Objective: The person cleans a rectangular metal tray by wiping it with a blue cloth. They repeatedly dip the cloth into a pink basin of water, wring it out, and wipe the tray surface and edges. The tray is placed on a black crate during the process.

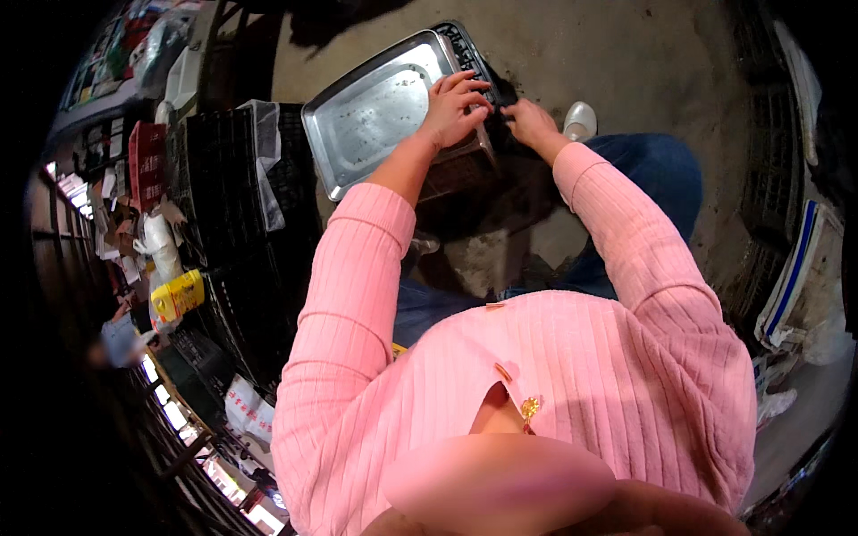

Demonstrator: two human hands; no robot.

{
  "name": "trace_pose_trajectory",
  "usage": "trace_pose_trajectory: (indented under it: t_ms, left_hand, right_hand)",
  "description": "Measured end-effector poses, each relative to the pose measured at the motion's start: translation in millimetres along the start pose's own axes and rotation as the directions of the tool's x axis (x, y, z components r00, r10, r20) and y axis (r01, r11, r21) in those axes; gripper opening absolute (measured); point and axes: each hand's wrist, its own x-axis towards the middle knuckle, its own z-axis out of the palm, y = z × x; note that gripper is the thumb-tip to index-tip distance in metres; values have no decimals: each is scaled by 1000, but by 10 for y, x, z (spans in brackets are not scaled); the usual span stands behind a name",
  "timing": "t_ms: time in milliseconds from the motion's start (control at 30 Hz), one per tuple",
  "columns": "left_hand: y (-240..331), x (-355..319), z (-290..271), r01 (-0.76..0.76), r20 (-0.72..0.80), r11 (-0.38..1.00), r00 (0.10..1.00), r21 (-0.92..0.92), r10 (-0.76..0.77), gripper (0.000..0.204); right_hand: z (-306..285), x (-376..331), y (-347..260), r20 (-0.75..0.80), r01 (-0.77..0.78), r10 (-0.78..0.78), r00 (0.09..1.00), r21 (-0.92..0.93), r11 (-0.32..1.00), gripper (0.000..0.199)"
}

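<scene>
A shallow rectangular metal tray point(366, 121) with dark specks on its bottom lies ahead of me, slightly tilted in view. Along its right side shows a black plastic crate point(460, 43) with an openwork rim. My left hand point(456, 109) reaches over the tray's right edge, fingers apart and pointing toward the crate; whether it presses on the rim I cannot tell. Just to the right, my right hand point(531, 121) is closed beside the crate, fingers curled at something dark. What it holds, if anything, is lost in the shadow.
Stacked black crates point(223, 170) stand at my left, with a clear plastic sheet point(266, 165) hanging over them. Beyond are a yellow container point(178, 295) and a red box point(147, 165). My white shoe point(580, 121) rests on the concrete floor point(643, 62). More dark crates point(769, 152) line the right.
</scene>
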Motion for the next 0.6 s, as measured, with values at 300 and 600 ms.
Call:
trace_pose_trajectory:
  t_ms: [300, 600]
  left_hand:
    - [1105, -653, 15, 283, -165, 638, 820, -716, -548, 25]
    - [1568, -2201, 230, -105, 361, -588, 699, -802, -617, 54]
  right_hand:
    - [-774, -875, -596, -221, 92, -10, 975, 362, 928, 33]
    - [-291, -1842, -1502, 311, 338, -551, 775, 532, 776, 42]
